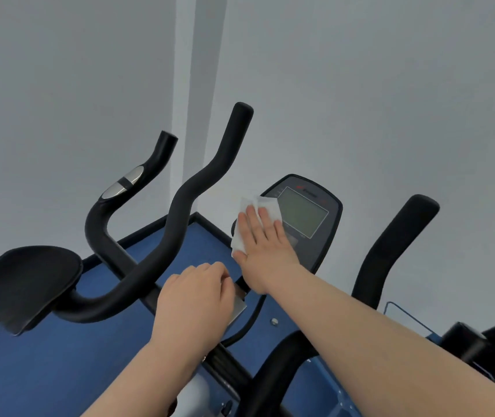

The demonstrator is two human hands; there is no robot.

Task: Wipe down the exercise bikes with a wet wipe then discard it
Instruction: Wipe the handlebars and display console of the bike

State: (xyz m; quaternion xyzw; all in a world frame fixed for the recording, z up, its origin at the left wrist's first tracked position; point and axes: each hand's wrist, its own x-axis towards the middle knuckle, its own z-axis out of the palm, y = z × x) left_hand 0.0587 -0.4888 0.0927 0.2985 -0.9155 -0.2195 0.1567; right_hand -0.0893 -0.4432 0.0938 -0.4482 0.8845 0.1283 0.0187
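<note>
A white wet wipe [265, 207] lies flat against the left side of the exercise bike's dark console [329, 233], beside its grey screen [303, 210]. My right hand [262, 251] presses on the wipe with flat, spread fingers. Lower down, my left hand [195, 296] is curled over the bike's centre bar just below the console. Black curved handlebars [189, 200] rise on the left, and another black handle [390, 245] stands on the right.
A black padded armrest [32, 284] sits at the left end of the handlebars. Blue floor matting [59, 371] lies below, meeting grey-white walls [360, 85] close behind the bike. A blue wire holder [405, 317] and a dark object [465, 341] are at the right.
</note>
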